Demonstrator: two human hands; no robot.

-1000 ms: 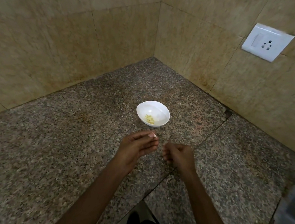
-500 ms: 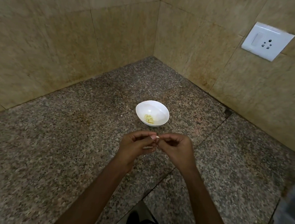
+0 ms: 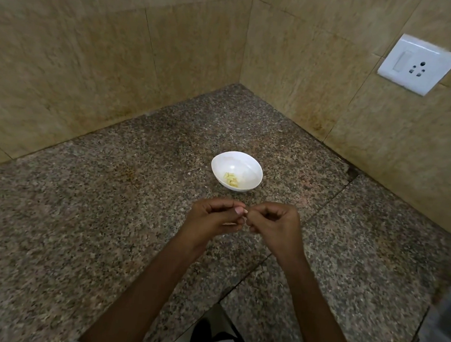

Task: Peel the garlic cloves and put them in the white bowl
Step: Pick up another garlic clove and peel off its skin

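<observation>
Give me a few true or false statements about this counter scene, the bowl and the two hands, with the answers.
1. The white bowl holds a few peeled garlic pieces. True.
2. The left hand and right hand meet at their fingertips, pinching a small pale bit, apparently a garlic clove. True.
3. The right hand is reaching into the bowl. False: it is on the near side of the bowl, clear of it.
4. The bowl stands on a wooden board. False: it stands directly on the granite counter.
5. The wall socket is on the left wall. False: it is on the right wall.
</observation>
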